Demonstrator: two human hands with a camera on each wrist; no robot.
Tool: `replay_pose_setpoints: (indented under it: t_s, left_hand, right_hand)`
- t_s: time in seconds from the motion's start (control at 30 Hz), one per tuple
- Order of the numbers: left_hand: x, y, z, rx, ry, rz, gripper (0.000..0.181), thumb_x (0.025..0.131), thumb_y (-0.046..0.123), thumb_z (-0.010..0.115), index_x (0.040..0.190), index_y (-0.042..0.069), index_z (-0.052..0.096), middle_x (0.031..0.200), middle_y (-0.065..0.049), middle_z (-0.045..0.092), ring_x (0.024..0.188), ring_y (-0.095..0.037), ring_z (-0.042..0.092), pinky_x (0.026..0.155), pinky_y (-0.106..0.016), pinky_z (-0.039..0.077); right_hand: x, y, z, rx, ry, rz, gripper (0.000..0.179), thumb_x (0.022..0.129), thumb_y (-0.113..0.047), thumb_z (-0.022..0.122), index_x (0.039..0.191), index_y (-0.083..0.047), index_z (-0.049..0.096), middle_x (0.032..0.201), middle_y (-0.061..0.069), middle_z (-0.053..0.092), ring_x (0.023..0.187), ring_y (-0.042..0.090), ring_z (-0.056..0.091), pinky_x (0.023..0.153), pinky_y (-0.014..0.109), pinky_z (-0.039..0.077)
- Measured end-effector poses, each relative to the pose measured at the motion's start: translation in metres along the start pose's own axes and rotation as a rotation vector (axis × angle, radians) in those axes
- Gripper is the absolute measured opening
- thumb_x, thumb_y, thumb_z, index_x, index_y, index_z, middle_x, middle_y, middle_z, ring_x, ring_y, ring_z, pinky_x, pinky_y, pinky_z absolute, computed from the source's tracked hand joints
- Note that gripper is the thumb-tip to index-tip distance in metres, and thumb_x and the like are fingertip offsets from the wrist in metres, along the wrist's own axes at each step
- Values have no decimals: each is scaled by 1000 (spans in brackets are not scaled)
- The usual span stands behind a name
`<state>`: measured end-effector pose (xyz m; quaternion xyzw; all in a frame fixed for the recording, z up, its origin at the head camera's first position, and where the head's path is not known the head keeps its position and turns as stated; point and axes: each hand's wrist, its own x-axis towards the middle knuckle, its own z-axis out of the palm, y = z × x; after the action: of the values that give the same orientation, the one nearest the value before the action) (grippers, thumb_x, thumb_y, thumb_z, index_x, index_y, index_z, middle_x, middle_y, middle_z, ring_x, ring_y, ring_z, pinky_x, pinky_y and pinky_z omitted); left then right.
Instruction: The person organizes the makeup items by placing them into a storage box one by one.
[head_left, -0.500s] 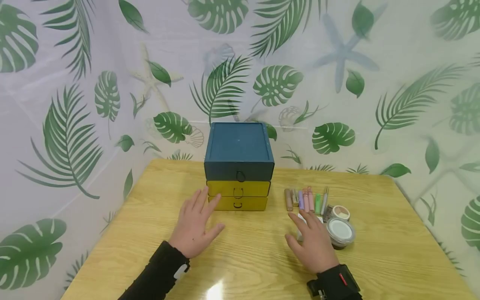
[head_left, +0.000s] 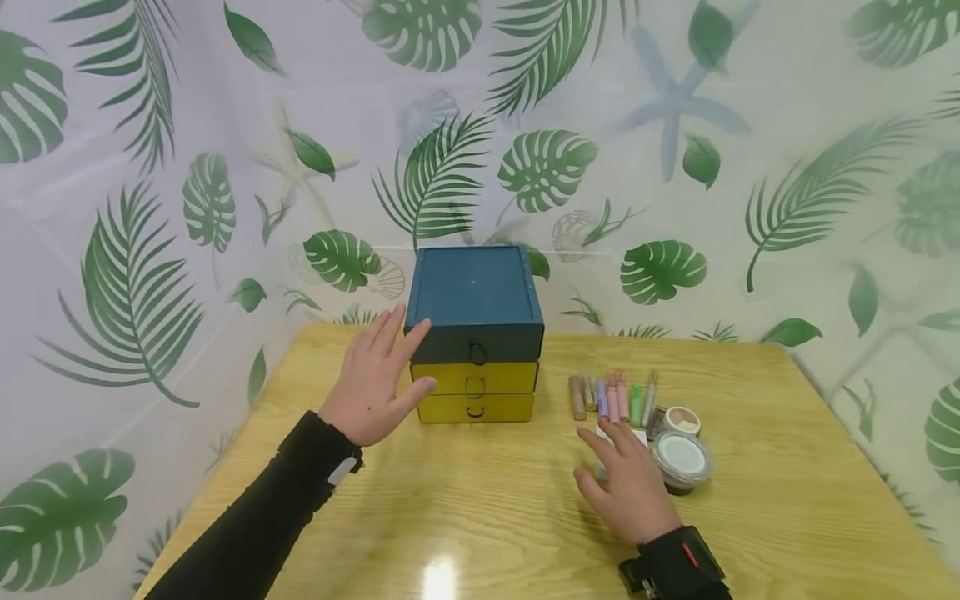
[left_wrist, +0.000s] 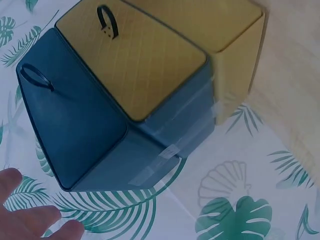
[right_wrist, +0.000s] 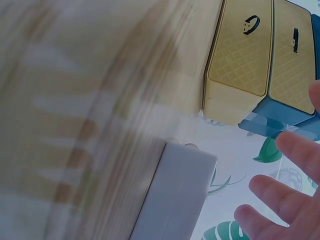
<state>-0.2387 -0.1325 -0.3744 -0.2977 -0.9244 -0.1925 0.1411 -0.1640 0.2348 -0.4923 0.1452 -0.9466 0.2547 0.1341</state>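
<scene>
Three stacked drawers point(head_left: 474, 333) are standing ahead and right of the left hand point(head_left: 375, 379) — fingers spread, holding nothing. A white box point(right_wrist: 175, 192) is sitting by the right hand point(head_left: 626, 483), likewise spread and empty. Bracing the drawers squarely — one palm flat — should be keeping any pull straight.

A passable gap parts the drawer box point(head_left: 474, 287) from the tubes point(head_left: 612, 402).

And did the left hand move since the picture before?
Yes, the left hand moved up in the head view: its index finger overlapped the yellow drawers before, and now it overlaps the blue drawer above them.
</scene>
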Motion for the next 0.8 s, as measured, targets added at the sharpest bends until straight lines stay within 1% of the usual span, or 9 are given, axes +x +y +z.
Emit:
replay_pose_setpoints:
  t_s: [0.1, 0.23, 0.33, 0.47, 0.63, 0.8]
  left_hand:
    - [15, -5, -7, -8, -32, -13, 73, 104, 48, 52, 164, 15, 23, 168, -19, 7, 154, -38, 5, 126, -64, 7]
    - [36, -13, -13, -69, -81, -37, 73, 105, 48, 51, 164, 16, 22, 168, -20, 7, 154, -38, 4, 126, -62, 6]
    - [53, -18, -16, -98, -114, -64, 71, 106, 48, 50, 164, 16, 22, 168, -21, 8, 154, -38, 4, 127, -60, 7]
    - [73, -22, -15, -103, -152, -108, 70, 107, 49, 48, 164, 17, 23, 168, -20, 8, 154, -38, 5, 128, -57, 9]
    - [88, -22, -10, -99, -182, -139, 70, 106, 48, 50, 162, 12, 27, 167, -24, 9, 153, -43, 7, 128, -58, 9]
    - [98, -18, -10, -81, -246, -201, 72, 105, 50, 51, 161, 12, 30, 167, -23, 6, 152, -45, 5, 126, -63, 12]
  right_hand:
    - [1, 0, -2, -8, 7, -4, 49, 98, -21, 69, 143, -6, 58, 150, 27, 44, 140, 50, 36, 119, 62, 30]
    - [0, 0, -5, -13, 5, 5, 47, 100, -23, 67, 143, -7, 57, 151, 25, 44, 140, 49, 36, 120, 61, 28]
    - [0, 1, -5, -14, 5, 9, 47, 100, -23, 66, 143, -7, 57, 152, 24, 43, 140, 49, 35, 121, 60, 27]
    - [-2, 4, -5, -21, 15, 8, 46, 100, -21, 66, 142, -7, 59, 151, 25, 44, 139, 48, 37, 120, 60, 28]
    - [-4, 5, -4, -27, 25, 6, 44, 100, -21, 67, 141, -8, 60, 150, 24, 45, 139, 47, 39, 119, 60, 31]
    - [-4, 6, -4, -20, 28, 29, 43, 99, -21, 68, 140, -7, 61, 149, 25, 46, 138, 48, 40, 117, 62, 34]
